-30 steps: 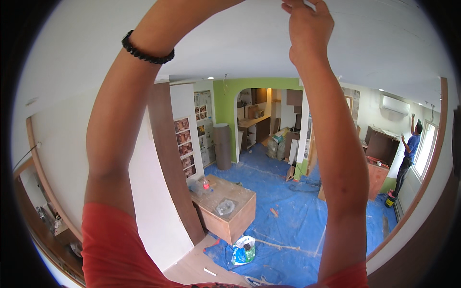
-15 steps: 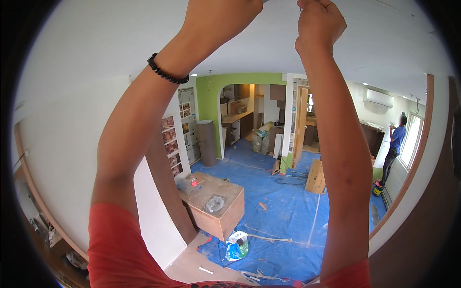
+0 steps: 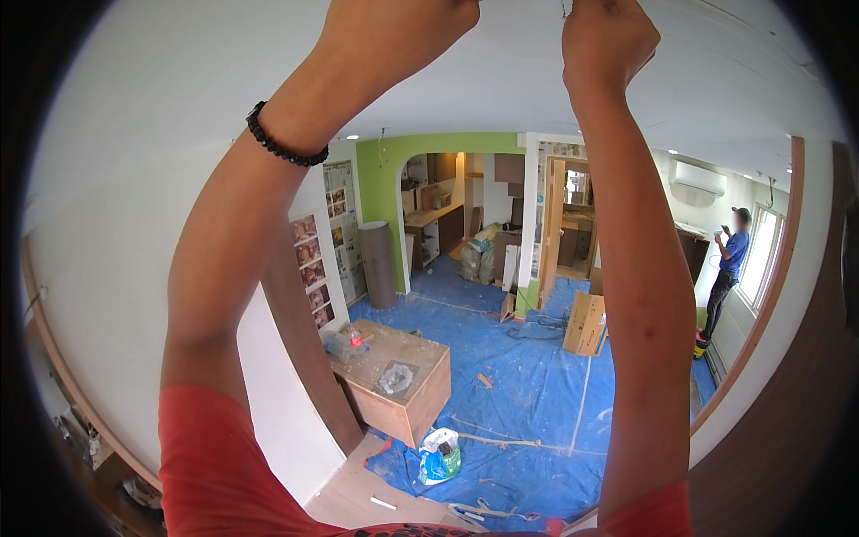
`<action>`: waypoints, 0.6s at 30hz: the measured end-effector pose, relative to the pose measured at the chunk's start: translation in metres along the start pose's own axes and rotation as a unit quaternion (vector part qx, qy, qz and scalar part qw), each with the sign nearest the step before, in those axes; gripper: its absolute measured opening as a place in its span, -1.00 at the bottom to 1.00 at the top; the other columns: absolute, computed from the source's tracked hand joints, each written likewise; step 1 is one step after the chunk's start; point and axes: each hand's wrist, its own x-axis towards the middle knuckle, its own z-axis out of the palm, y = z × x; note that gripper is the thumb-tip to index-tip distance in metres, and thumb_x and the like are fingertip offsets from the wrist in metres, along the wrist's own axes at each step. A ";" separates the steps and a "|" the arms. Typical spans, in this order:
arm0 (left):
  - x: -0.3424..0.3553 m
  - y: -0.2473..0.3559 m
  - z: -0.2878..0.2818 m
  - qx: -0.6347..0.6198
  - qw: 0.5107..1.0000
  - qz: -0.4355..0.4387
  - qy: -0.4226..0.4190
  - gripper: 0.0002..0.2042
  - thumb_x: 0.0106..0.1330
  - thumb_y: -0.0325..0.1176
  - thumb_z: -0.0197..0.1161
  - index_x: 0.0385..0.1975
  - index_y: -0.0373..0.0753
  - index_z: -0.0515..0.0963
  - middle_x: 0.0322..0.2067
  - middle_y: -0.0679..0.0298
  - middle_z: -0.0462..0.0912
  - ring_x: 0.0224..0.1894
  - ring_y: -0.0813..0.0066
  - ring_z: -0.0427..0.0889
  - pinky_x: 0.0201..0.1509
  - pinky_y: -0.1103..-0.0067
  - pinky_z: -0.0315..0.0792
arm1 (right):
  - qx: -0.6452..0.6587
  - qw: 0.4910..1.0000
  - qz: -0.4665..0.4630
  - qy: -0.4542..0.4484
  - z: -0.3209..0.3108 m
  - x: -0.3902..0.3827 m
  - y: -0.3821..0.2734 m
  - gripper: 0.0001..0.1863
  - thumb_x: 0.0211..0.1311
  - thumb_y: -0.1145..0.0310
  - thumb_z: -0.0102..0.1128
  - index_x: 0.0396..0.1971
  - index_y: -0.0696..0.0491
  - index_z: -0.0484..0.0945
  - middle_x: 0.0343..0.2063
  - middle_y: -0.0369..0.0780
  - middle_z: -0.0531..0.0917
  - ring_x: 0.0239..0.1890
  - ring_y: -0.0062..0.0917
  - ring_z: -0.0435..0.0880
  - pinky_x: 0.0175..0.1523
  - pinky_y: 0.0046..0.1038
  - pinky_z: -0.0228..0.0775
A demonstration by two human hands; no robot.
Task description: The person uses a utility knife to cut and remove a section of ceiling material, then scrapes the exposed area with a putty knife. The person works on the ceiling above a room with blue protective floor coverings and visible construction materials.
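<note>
Both my arms reach up to the white ceiling (image 3: 510,89). My left hand (image 3: 407,22) is at the upper edge, with a black bead bracelet (image 3: 284,148) on its wrist. Its fingers look curled, but their tips and whatever they hold are cut off by the picture's edge. My right hand (image 3: 612,43) is raised to the right of it, its fingers folded in a closed grip. A thin dark strand (image 3: 565,9) shows beside its fingers, too small to identify. What the right hand grips is hidden.
Far below, a blue sheet (image 3: 501,358) covers the floor. On it stand a wooden box (image 3: 394,358), an open plastic bag (image 3: 439,456) and a cardboard box (image 3: 585,324). A person (image 3: 732,259) in blue stands raised by the right window. A grey roll (image 3: 378,264) leans left of the archway.
My left hand has shifted slightly left and up, my right hand slightly right. The room appears a little further left in view. The far person's arms have moved.
</note>
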 end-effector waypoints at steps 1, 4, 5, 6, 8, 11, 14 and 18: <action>0.001 0.000 0.000 -0.001 1.000 0.003 0.000 -0.93 0.30 -0.53 0.23 -0.34 -0.42 0.56 -0.54 -0.18 0.60 -0.47 -0.15 0.67 -0.38 0.23 0.50 | 0.019 1.000 0.016 -0.007 0.000 0.000 0.001 -0.83 0.24 0.45 0.33 -0.40 0.28 0.68 -0.63 -0.15 0.65 -0.52 -0.50 0.56 -0.30 -0.41 0.42; 0.002 -0.001 0.001 -0.006 1.000 0.009 0.005 -0.93 0.30 -0.54 0.23 -0.32 -0.42 0.57 -0.54 -0.18 0.61 -0.47 -0.13 0.68 -0.38 0.24 0.51 | 0.046 0.999 0.016 -0.011 0.001 0.000 0.006 -0.85 0.23 0.46 0.32 -0.39 0.28 0.67 -0.60 -0.15 0.67 -0.50 -0.50 0.57 -0.28 -0.40 0.43; 0.003 -0.002 0.001 -0.007 1.000 0.010 0.007 -0.93 0.30 -0.54 0.23 -0.32 -0.42 0.57 -0.54 -0.17 0.61 -0.47 -0.12 0.68 -0.38 0.25 0.52 | 0.038 0.999 -0.015 -0.001 0.002 -0.001 0.008 -0.85 0.24 0.46 0.32 -0.39 0.27 0.67 -0.59 -0.16 0.67 -0.49 -0.52 0.58 -0.27 -0.41 0.43; 0.004 -0.002 0.001 -0.013 1.000 -0.001 0.000 -0.93 0.30 -0.54 0.23 -0.31 -0.42 0.58 -0.54 -0.17 0.61 -0.47 -0.11 0.68 -0.38 0.25 0.52 | 0.029 0.998 -0.046 0.008 0.003 -0.002 0.010 -0.85 0.24 0.46 0.31 -0.38 0.26 0.67 -0.58 -0.17 0.68 -0.48 -0.54 0.58 -0.27 -0.42 0.43; 0.005 -0.003 0.001 -0.026 0.999 -0.025 -0.012 -0.93 0.30 -0.55 0.23 -0.30 -0.41 0.58 -0.54 -0.16 0.62 -0.47 -0.10 0.69 -0.37 0.26 0.53 | 0.018 0.998 -0.056 -0.009 0.001 -0.008 0.014 -0.83 0.27 0.42 0.33 -0.38 0.26 0.67 -0.54 -0.17 0.70 -0.45 -0.55 0.60 -0.27 -0.45 0.44; 0.006 -0.006 0.002 -0.029 1.000 0.008 0.008 -0.93 0.30 -0.55 0.23 -0.29 -0.41 0.59 -0.54 -0.15 0.63 -0.47 -0.08 0.70 -0.37 0.26 0.54 | 0.082 0.996 -0.023 -0.004 0.002 -0.013 0.014 -0.78 0.32 0.36 0.36 -0.35 0.26 0.67 -0.51 -0.17 0.71 -0.44 -0.56 0.61 -0.27 -0.47 0.45; 0.006 -0.007 0.004 -0.022 1.000 0.007 0.006 -0.92 0.29 -0.55 0.24 -0.28 -0.40 0.59 -0.53 -0.15 0.63 -0.45 -0.10 0.70 -0.35 0.25 0.54 | 0.071 0.997 0.025 0.019 0.002 -0.010 0.008 -0.72 0.34 0.31 0.39 -0.34 0.27 0.69 -0.51 -0.17 0.72 -0.44 -0.57 0.61 -0.28 -0.48 0.45; 0.009 -0.008 0.008 0.008 0.998 0.055 0.026 -0.91 0.27 -0.54 0.25 -0.28 -0.40 0.59 -0.52 -0.15 0.64 -0.43 -0.11 0.69 -0.34 0.24 0.55 | 0.021 0.999 0.045 0.015 0.000 -0.001 -0.001 -0.70 0.33 0.28 0.41 -0.34 0.28 0.71 -0.54 -0.18 0.71 -0.46 -0.59 0.60 -0.29 -0.48 0.44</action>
